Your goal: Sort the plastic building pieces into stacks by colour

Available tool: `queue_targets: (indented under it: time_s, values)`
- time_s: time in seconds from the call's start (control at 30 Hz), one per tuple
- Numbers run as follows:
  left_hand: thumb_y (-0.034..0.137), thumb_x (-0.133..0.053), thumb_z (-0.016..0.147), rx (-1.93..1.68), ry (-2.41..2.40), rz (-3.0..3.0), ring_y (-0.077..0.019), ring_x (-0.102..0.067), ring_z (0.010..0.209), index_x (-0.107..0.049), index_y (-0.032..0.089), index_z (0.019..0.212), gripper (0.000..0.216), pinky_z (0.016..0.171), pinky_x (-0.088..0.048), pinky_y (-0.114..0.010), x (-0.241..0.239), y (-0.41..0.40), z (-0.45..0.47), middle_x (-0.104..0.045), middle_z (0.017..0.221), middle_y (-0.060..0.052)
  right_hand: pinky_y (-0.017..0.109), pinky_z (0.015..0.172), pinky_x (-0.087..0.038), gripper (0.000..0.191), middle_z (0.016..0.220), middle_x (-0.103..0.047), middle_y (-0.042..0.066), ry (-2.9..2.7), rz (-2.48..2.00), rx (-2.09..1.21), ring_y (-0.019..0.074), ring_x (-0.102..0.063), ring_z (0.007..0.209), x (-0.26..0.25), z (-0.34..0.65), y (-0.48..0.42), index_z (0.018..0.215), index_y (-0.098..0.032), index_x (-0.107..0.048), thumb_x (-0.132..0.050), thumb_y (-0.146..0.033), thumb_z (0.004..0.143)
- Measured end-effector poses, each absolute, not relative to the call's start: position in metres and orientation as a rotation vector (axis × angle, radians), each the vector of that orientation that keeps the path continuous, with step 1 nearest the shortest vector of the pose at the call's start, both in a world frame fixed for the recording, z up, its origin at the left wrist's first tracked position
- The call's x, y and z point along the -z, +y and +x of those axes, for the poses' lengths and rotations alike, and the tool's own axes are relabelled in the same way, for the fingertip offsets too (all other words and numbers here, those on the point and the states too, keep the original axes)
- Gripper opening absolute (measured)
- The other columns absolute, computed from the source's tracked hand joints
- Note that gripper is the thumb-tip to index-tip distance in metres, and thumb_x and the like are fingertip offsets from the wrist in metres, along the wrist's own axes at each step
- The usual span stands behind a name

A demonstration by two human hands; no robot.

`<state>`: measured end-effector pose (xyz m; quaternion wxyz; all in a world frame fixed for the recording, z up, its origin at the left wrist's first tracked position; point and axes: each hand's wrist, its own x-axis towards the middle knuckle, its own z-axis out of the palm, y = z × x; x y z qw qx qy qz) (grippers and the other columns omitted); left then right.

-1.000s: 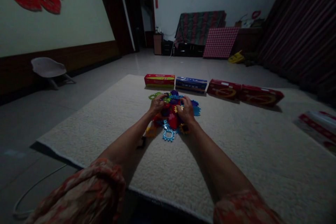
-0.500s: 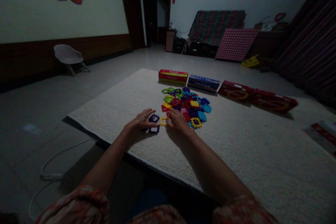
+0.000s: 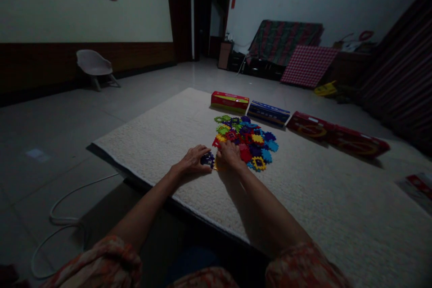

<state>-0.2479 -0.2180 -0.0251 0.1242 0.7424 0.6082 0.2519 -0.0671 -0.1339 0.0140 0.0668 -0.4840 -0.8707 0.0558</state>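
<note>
Currently, a loose heap of flat, toothed plastic pieces (image 3: 245, 152) in red, yellow, green, blue and purple lies on a table with a cream, nubbly fleece cover (image 3: 151, 139). Some pieces are solid plates; others are open square frames. At the heap's near right edge lies a yellow toothed frame (image 3: 255, 164). Along the far side stand smooth, elongated cartons: a red and yellow-green box (image 3: 230, 101), a blue box (image 3: 269, 113) and, to the right, dark red boxes (image 3: 308, 126).

The left hand (image 3: 194, 159) sits left of the heap, thumb on the near side and fingers on the far side, clamped on a dark purple toothed plastic piece (image 3: 207, 160). The right hand (image 3: 230, 155) is at the heap's near left edge, fingers bent, close beside the left. Its palm covers most of a yellow toothed plastic piece (image 3: 216, 167), which lies just right of the purple one; whether the right fingers grip it cannot be told.

One second ago both hands were in the heap. Half a second ago the yellow piece showed as a frame between the hands; now only a sliver is visible, and the hands are closer together.
</note>
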Motion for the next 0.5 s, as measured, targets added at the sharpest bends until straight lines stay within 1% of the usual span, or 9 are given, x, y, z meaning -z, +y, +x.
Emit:
queue_targets:
  time_s: [0.13,0.3,0.4,0.5]
  values:
    - [0.041,-0.084,0.062,-0.728,1.797,2.135,-0.0332,-0.052,0.132,-0.062,0.025,0.136,0.078,0.117,-0.037,-0.046,0.023,-0.220,-0.247,-0.058,0.141,-0.011,0.044,0.093,-0.044,0.034,0.127,-0.060,0.019,-2.613,-1.510,-0.181,0.0329,-0.056,0.117,-0.011,-0.075,-0.128,0.125,-0.022,-0.065,-0.054,-0.027,0.093]
    - [0.038,-0.082,0.065,-0.667,1.777,2.148,-0.0344,-0.043,0.142,-0.055,0.025,0.143,0.084,0.120,-0.031,-0.048,0.018,-0.221,-0.241,-0.053,0.148,-0.011,0.043,0.092,-0.045,0.032,0.130,-0.057,0.019,-2.576,-1.564,-0.207,0.0331,-0.055,0.119,-0.007,-0.083,-0.123,0.124,-0.022,-0.064,-0.055,-0.029,0.094]
    - [0.035,-0.078,0.070,-0.716,1.671,2.190,-0.0319,-0.050,0.135,-0.053,0.026,0.144,0.078,0.116,-0.036,-0.046,0.015,-0.220,-0.234,-0.059,0.142,-0.010,0.042,0.093,-0.045,0.032,0.132,-0.057,0.018,-2.579,-1.536,-0.212,0.0331,-0.054,0.121,-0.006,-0.081,-0.121,0.124,-0.022,-0.063,-0.056,-0.031,0.095]
    - [0.028,-0.074,0.072,-0.792,1.550,2.206,-0.0281,-0.058,0.124,-0.056,0.025,0.140,0.071,0.110,-0.043,-0.041,0.012,-0.217,-0.227,-0.064,0.133,-0.009,0.037,0.092,-0.046,0.030,0.129,-0.060,0.015,-2.608,-1.478,-0.228,0.0305,-0.056,0.119,-0.007,-0.076,-0.118,0.122,-0.023,-0.065,-0.055,-0.034,0.096]
